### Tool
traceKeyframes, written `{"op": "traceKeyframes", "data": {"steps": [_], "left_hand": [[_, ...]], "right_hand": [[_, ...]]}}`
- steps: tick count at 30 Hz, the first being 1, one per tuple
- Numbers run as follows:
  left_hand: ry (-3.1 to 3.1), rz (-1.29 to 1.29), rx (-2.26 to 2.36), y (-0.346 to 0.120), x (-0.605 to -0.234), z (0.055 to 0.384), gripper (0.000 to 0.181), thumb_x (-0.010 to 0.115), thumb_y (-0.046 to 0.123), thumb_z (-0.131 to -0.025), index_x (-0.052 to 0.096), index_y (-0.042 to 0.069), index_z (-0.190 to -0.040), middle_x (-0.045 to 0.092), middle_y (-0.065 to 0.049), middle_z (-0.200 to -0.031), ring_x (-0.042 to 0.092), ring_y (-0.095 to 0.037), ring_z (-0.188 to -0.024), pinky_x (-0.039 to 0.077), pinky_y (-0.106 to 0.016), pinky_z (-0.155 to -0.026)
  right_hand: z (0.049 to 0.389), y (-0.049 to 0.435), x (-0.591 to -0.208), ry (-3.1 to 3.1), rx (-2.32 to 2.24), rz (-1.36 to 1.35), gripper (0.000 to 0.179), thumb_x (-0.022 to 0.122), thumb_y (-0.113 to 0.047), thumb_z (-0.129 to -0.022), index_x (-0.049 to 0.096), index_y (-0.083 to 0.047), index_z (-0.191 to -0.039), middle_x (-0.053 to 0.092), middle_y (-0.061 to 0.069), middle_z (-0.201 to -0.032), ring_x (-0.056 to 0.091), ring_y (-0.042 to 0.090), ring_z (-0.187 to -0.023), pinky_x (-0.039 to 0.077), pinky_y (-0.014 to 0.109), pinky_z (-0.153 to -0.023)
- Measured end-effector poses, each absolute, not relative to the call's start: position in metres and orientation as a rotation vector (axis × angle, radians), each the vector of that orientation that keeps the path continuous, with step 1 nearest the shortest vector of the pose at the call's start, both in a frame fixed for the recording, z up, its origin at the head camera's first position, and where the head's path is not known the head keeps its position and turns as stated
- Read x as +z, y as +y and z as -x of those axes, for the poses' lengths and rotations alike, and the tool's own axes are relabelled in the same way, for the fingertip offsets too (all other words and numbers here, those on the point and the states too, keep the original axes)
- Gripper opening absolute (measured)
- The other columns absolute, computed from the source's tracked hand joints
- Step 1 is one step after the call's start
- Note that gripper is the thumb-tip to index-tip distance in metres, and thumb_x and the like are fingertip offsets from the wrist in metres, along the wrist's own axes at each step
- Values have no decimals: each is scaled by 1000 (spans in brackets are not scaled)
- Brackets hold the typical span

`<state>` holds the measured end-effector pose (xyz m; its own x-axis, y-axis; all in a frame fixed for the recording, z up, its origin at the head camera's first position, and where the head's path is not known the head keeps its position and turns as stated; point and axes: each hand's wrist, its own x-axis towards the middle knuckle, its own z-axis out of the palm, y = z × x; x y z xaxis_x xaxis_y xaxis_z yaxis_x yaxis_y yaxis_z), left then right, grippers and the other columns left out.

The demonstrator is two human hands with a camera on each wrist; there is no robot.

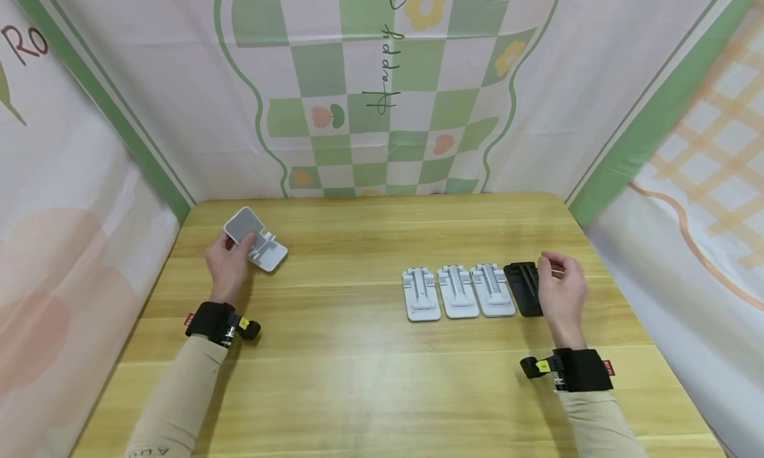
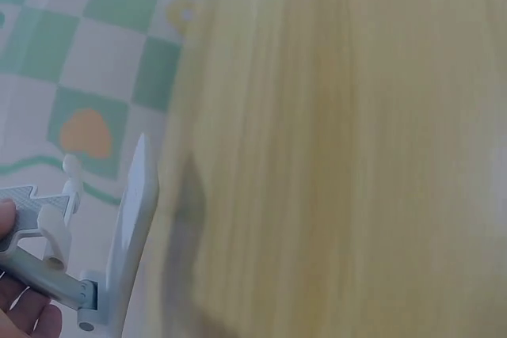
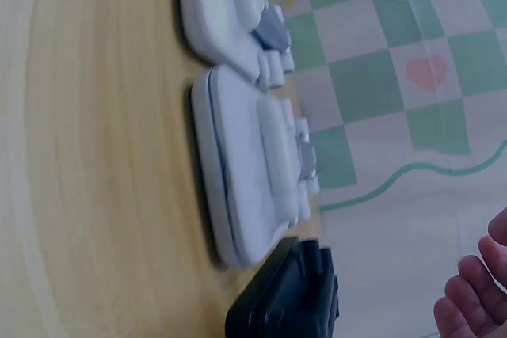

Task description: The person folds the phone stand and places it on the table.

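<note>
My left hand grips an unfolded white phone stand at the table's left, its thumb on the grey-padded upper plate. In the left wrist view the stand's base plate and hinged arm show at the lower left, with the fingers partly cut off by the frame. Over the right side, my right hand hovers beside a folded black phone stand, hiding part of its right edge. Its fingers are loosely bent and hold nothing.
Three folded white phone stands, a left one, a middle one and a right one, lie in a row beside the black one. The wooden table ends at a checked cloth backdrop.
</note>
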<state>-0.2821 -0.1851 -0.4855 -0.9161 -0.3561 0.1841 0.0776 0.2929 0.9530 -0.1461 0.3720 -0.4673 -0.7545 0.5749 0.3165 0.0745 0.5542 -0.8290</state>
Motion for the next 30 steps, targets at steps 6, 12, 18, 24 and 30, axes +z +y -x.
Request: {"op": "traceKeyframes", "data": {"steps": [6, 12, 18, 24, 30], "left_hand": [[-2160, -88, -1671, -165, -473, 272, 44, 75, 14, -96, 64, -3, -135, 67, -22, -132, 63, -31, -125, 52, -34, -105], [-2176, 42, -1663, -136, -445, 251, 39, 73, 6, -96, 63, -10, -131, 68, -28, -127, 64, -36, -121, 53, -44, -104], [-2176, 125, -1692, -123, -452, 253, 40, 77, 11, -94, 66, -5, -129, 70, -23, -126, 66, -34, -120, 52, -48, -105], [-2171, 200, -1716, -110, -450, 248, 39, 78, 12, -93, 67, -4, -127, 70, -24, -124, 66, -37, -119, 50, -52, -108], [-2169, 215, -1760, -101, -452, 243, 38, 79, 13, -92, 69, -3, -125, 71, -22, -123, 67, -35, -118, 47, -53, -110]], "right_hand": [[150, 351, -465, -2241, 1107, 338, 31, 55, -17, -106, 64, 7, -123, 60, 18, -113, 46, -8, -94, 40, 16, -86], [157, 331, -471, -2269, 1166, 197, 29, 55, -14, -107, 63, 9, -124, 60, 21, -114, 50, -3, -96, 42, 17, -88], [164, 312, -477, -2290, 1192, 116, 26, 55, -9, -106, 63, 9, -123, 61, 22, -113, 54, 10, -99, 45, 21, -89], [167, 294, -478, -2308, 1243, 79, 26, 55, -9, -106, 62, 9, -123, 61, 22, -115, 58, 27, -104, 45, 18, -91], [169, 281, -491, -2313, 1341, -41, 34, 52, -17, -108, 59, 7, -132, 59, 22, -123, 56, 32, -113, 48, 34, -100]]}}
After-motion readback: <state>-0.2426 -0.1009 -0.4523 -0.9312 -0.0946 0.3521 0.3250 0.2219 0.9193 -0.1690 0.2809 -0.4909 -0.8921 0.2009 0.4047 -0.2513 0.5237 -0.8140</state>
